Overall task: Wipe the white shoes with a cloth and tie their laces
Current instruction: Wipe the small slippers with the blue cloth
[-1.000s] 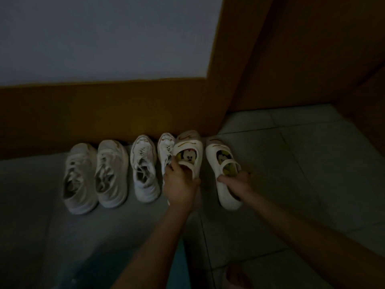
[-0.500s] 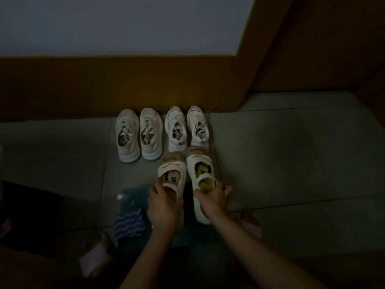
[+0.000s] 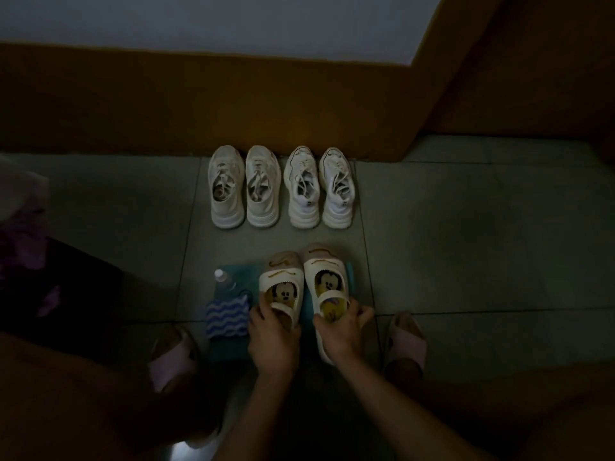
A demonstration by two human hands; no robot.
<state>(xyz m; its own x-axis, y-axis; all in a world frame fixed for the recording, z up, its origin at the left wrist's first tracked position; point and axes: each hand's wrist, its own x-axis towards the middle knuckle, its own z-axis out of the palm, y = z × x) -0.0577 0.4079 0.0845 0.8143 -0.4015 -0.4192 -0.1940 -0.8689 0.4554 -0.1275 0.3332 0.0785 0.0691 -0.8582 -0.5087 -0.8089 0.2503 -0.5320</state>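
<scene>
Two pairs of white laced sneakers stand in a row against the brown wall: one pair at left (image 3: 243, 186), the other at right (image 3: 318, 187), laces loose. In front of them I hold a pair of white cartoon-print sandals over a teal mat (image 3: 246, 271). My left hand (image 3: 271, 337) grips the heel strap of the left sandal (image 3: 282, 287). My right hand (image 3: 341, 331) grips the strap of the right sandal (image 3: 327, 282). A blue-and-white wavy cloth (image 3: 226, 316) lies on the mat to the left of my left hand.
A small clear bottle (image 3: 224, 281) stands on the mat's back left corner. My feet in pink slippers (image 3: 171, 361) (image 3: 407, 342) flank the mat. Dark fabric and a purple bundle (image 3: 23, 234) lie at far left. The floor is grey tile; the room is dim.
Both hands have pulled the sandals back from the row by the wall toward me, and they now sit over the teal mat. The view tilted down, showing the cloth, bottle and my feet.
</scene>
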